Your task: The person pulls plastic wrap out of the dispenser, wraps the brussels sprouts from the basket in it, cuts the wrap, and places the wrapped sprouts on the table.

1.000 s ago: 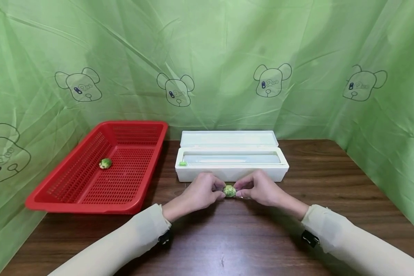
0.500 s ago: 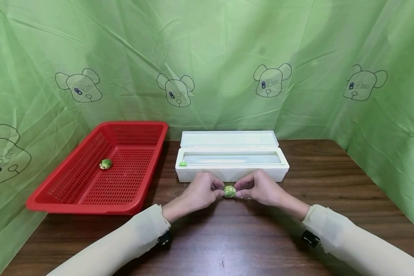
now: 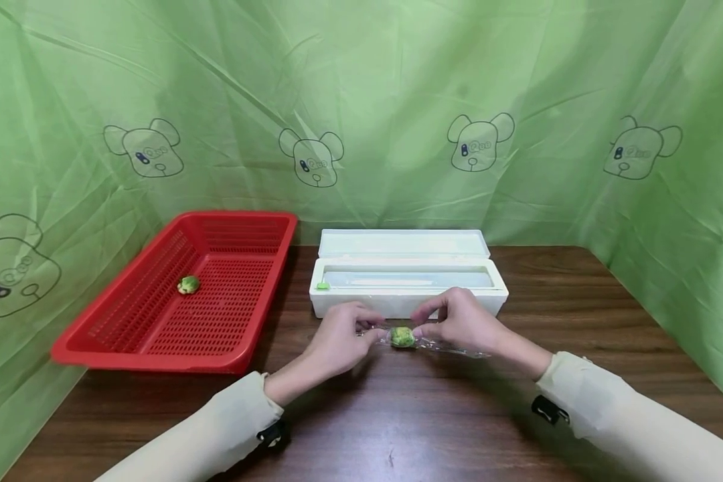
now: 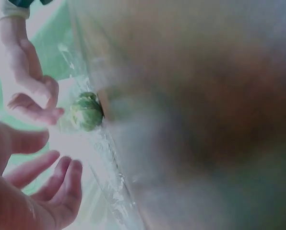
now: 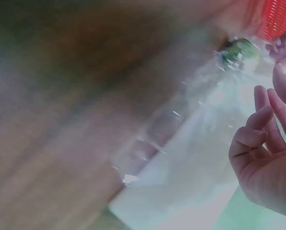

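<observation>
On tabletop (image 3: 361,422): one red basket (image 3: 147,362), one white box (image 3: 397,304) with lid (image 3: 404,242) swung back, two sprouts: loose sprout (image 3: 188,285) inside basket, wrapped sprout (image 3: 402,337) in clear film (image 3: 452,349). Head view alone shows loose sprout. Left wrist view reveals gap between thumb and fingers of left hand (image 4: 28,206); right wrist view, long film strip beside box. Wrapped sprout lies between left hand and right hand (image 3: 465,327), nearer right thumb; hands apart, fingers loosely bent, unclamped.

Beyond the hands (image 3: 340,340), a white box (image 3: 408,293) blocks passage; nearer tabletop (image 3: 416,408) lies free.
</observation>
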The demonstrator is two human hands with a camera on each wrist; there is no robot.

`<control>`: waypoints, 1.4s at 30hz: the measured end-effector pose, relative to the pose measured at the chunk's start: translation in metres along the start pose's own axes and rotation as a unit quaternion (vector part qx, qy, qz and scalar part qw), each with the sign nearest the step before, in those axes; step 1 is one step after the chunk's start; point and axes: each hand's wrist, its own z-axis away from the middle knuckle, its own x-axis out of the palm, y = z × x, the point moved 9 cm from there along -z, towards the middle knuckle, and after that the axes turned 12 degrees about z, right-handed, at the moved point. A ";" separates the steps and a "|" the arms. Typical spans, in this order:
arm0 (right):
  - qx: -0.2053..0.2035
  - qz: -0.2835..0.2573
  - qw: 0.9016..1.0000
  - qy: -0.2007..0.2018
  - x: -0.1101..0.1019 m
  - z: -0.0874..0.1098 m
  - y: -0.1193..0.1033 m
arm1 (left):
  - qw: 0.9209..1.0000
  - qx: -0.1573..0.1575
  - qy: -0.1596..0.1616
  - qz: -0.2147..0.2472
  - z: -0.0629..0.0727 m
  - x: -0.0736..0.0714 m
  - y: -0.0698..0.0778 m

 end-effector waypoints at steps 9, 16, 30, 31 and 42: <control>-0.029 0.017 0.999 -0.005 -0.014 -0.032 -0.028 | 0.964 -0.062 0.234 0.107 0.032 -0.057 -0.011; -0.077 0.055 0.995 -0.026 -0.009 -0.066 -0.057 | 0.923 -0.149 0.326 0.143 0.035 -0.072 -0.030; -0.132 0.082 0.987 -0.053 0.019 -0.125 -0.093 | 0.900 -0.214 0.314 0.214 0.026 -0.064 -0.063; -0.128 0.085 0.987 -0.050 0.020 -0.129 -0.094 | 0.900 -0.211 0.315 0.214 0.025 -0.064 -0.064; -0.106 0.109 0.987 -0.055 0.037 -0.160 -0.110 | 0.897 -0.202 0.327 0.218 0.020 -0.063 -0.068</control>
